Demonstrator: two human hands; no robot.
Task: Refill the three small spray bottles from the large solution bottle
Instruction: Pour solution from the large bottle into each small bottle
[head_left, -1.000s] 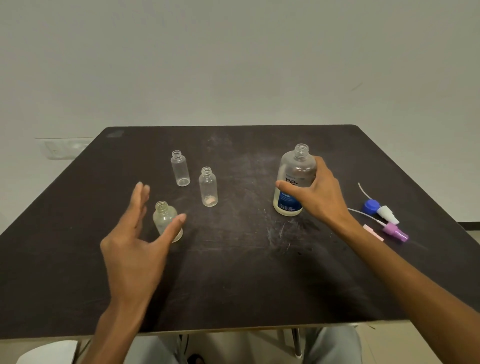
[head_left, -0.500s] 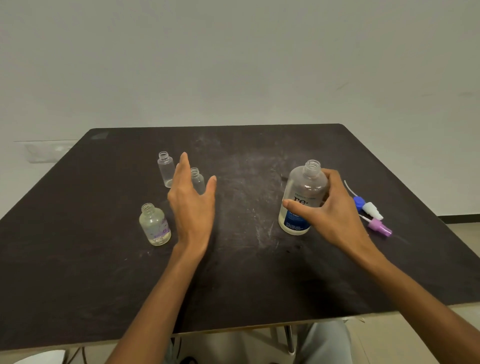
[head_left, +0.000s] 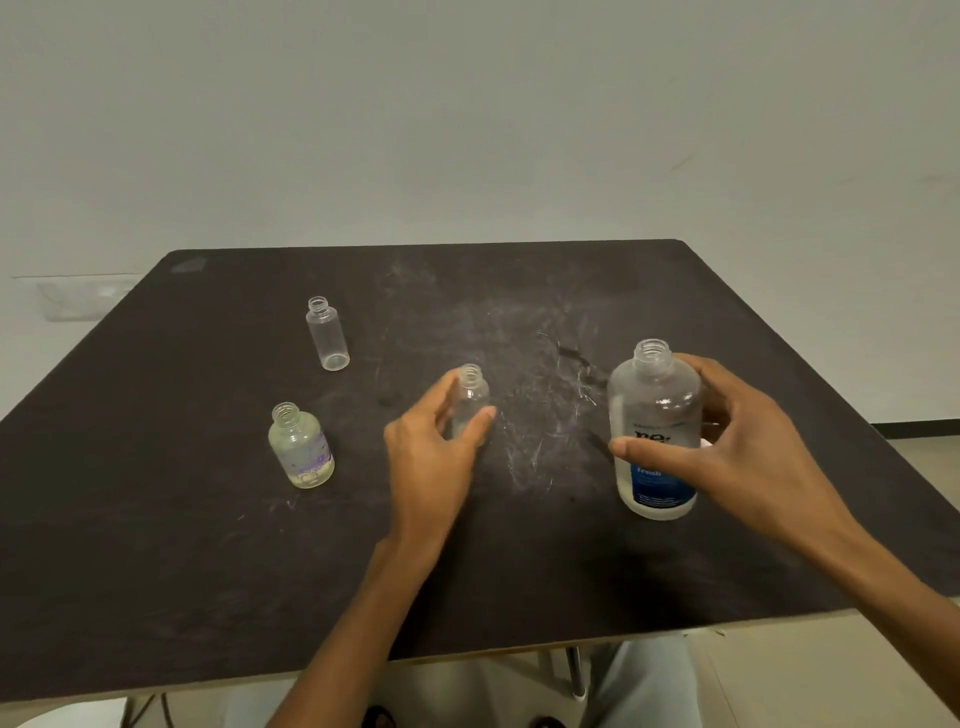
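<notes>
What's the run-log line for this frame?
stage: pre-pour | left hand: grips middle small bottle | right hand: grips large bottle, upright, uncapped | other small bottles: on table, untouched

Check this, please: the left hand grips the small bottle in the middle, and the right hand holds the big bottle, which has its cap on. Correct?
Not quite. The head view shows the big bottle uncapped, with an open threaded neck. The rest stands: the left hand grips the middle small bottle, and the right hand holds the big one.

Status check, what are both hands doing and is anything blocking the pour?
Left hand gripping middle small bottle. Right hand gripping large solution bottle, upright, cap off. Other two small bottles stand apart, uncapped. Nothing between them.
</notes>
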